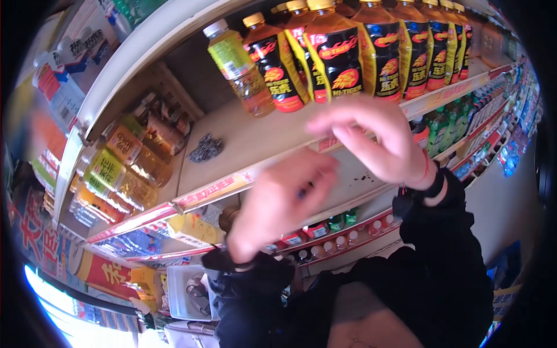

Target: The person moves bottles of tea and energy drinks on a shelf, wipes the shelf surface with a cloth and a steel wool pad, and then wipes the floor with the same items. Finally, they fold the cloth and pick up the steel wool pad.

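My right hand [371,136] is in front of the shelf edge, just below the row of Hi-Tiger drink bottles [342,55], fingers stretched out and the thumb apart, holding nothing. Lower and to the left, my left hand [284,197] is blurred, its fingers curled in. A small dark spot shows at those fingers; I cannot tell what it is. Behind the hands runs the shelf board [232,124]. On it lies a crumpled dark grey clump [206,148], apart from both hands. A white-capped bottle with a yellow-green label [241,69] leans at the row's left end.
Bottles of amber drink [125,168] fill the shelf section at left. Red price strips [214,188] line the shelf edge. Green bottles [449,124] stand on a lower shelf at right. A clear plastic bin [188,296] sits low at left.
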A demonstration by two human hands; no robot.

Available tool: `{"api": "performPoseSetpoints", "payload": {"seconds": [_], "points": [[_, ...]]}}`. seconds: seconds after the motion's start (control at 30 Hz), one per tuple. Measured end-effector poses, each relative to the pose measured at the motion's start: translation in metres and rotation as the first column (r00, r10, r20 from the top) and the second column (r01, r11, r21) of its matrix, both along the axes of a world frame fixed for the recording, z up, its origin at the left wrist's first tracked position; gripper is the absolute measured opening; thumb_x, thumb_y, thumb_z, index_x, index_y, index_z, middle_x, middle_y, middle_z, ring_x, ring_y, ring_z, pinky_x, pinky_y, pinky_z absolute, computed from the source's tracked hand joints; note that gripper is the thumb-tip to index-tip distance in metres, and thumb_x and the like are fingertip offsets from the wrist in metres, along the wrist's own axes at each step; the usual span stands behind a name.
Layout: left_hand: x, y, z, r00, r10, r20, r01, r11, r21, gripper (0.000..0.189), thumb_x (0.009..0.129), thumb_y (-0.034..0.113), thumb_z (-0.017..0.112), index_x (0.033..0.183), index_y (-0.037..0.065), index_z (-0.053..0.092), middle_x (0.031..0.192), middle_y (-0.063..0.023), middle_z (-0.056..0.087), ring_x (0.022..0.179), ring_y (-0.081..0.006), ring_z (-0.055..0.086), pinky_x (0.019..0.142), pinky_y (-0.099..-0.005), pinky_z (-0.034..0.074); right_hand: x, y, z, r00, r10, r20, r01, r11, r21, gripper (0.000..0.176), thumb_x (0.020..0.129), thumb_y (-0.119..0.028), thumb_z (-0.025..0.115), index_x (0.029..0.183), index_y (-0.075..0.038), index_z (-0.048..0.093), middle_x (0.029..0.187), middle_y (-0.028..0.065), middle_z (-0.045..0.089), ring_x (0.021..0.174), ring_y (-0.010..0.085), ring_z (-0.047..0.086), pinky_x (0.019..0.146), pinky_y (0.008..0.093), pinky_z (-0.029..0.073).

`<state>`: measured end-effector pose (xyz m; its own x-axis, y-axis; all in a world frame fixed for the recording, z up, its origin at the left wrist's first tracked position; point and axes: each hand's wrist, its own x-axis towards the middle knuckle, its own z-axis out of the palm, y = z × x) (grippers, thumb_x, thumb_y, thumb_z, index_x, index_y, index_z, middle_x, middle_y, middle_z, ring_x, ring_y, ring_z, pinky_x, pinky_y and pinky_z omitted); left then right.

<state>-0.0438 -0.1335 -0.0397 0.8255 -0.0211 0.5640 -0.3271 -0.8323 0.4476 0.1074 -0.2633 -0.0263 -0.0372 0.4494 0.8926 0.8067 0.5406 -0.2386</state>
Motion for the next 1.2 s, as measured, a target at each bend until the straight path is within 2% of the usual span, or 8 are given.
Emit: {"api": "performPoseSetpoints", "payload": {"seconds": [0.03,0.23,0.37,0.67,0.73,0.9,1.03,1.2], "points": [[-0.007,0.009,0.017,0.987,0.105,0.118,-0.108,0.994,0.014,0.017,0.082,0.003,0.062,0.099,0.000,0.062,0.087,-0.0092,0.065,0.080,-0.0152,0.063,0.066,-0.0270,0.050,-0.001,0.016,0.007,0.998,0.059,-0.017,-0.058,0.996,0.073,0.015,0.086,0.000,0.052,0.100,0.001,0.059,0.093,0.0118,0.064,0.081,0.0218,0.064,0.069,0.0293,0.049],[0.039,0.135,0.057,0.736,0.454,0.502,-0.639,0.710,0.294,0.057,0.075,0.025,0.069,0.115,-0.009,0.046,0.110,-0.0252,0.057,0.100,-0.0346,0.059,0.078,-0.0381,0.051,0.005,0.125,0.020,0.992,0.014,-0.127,-0.007,0.998,0.055,0.042,0.080,-0.013,0.060,0.118,0.001,0.047,0.114,0.0206,0.052,0.108,0.0335,0.052,0.091,0.0378,0.043],[0.080,0.167,0.071,0.842,0.528,-0.108,-0.539,0.832,-0.136,0.074,0.067,0.036,0.075,0.112,-0.014,0.043,0.110,-0.0301,0.057,0.102,-0.0384,0.059,0.082,-0.0411,0.050,0.008,0.164,0.053,0.924,-0.181,-0.336,0.120,0.974,-0.193,0.052,0.080,-0.012,0.063,0.127,-0.002,0.041,0.115,0.0182,0.053,0.109,0.0221,0.052,0.090,0.0319,0.042],[0.080,0.150,0.053,0.794,0.604,0.065,-0.602,0.797,-0.059,0.080,0.056,0.040,0.083,0.107,-0.009,0.046,0.107,-0.0254,0.059,0.100,-0.0350,0.061,0.083,-0.0401,0.050,0.001,0.139,0.029,0.962,-0.171,-0.213,0.119,0.964,-0.240,0.063,0.083,-0.016,0.063,0.136,0.000,0.031,0.123,0.0224,0.051,0.113,0.0273,0.053,0.093,0.0358,0.043],[0.076,0.151,0.053,0.806,0.584,0.093,-0.572,0.810,-0.128,0.083,0.056,0.040,0.084,0.109,-0.008,0.044,0.108,-0.0253,0.059,0.101,-0.0346,0.061,0.084,-0.0405,0.050,0.000,0.132,0.023,0.976,-0.171,-0.131,0.168,0.985,-0.036,0.067,0.080,-0.022,0.062,0.131,0.008,0.031,0.121,0.0308,0.049,0.114,0.0377,0.051,0.096,0.0389,0.041],[0.035,0.079,0.045,0.712,0.636,0.297,-0.668,0.745,0.007,0.068,0.062,0.038,0.081,0.099,-0.002,0.041,0.092,-0.0245,0.062,0.086,-0.0403,0.063,0.075,-0.0438,0.051,-0.020,0.098,0.025,0.970,-0.177,-0.166,0.150,0.975,-0.166,0.066,0.082,-0.021,0.069,0.131,0.002,0.032,0.125,0.0194,0.050,0.115,0.0284,0.053,0.093,0.0363,0.045],[0.024,0.057,0.031,0.571,0.273,0.774,-0.682,0.682,0.263,0.055,0.062,0.020,0.079,0.100,0.001,0.044,0.091,-0.0152,0.057,0.086,-0.0342,0.056,0.075,-0.0426,0.046,-0.031,0.080,0.009,0.993,-0.014,-0.118,0.042,0.971,0.237,0.065,0.072,-0.013,0.076,0.124,-0.001,0.038,0.118,0.0170,0.052,0.107,0.0298,0.056,0.089,0.0350,0.046],[0.020,0.030,0.030,0.584,-0.028,0.811,-0.479,0.795,0.372,0.055,0.062,0.014,0.075,0.108,0.000,0.048,0.103,-0.0132,0.055,0.087,-0.0317,0.056,0.074,-0.0402,0.045,-0.026,0.034,-0.008,0.908,0.417,-0.050,-0.378,0.864,0.334,0.086,0.067,-0.007,0.080,0.133,-0.005,0.025,0.128,0.0227,0.048,0.111,0.0251,0.055,0.092,0.0352,0.045]]}}
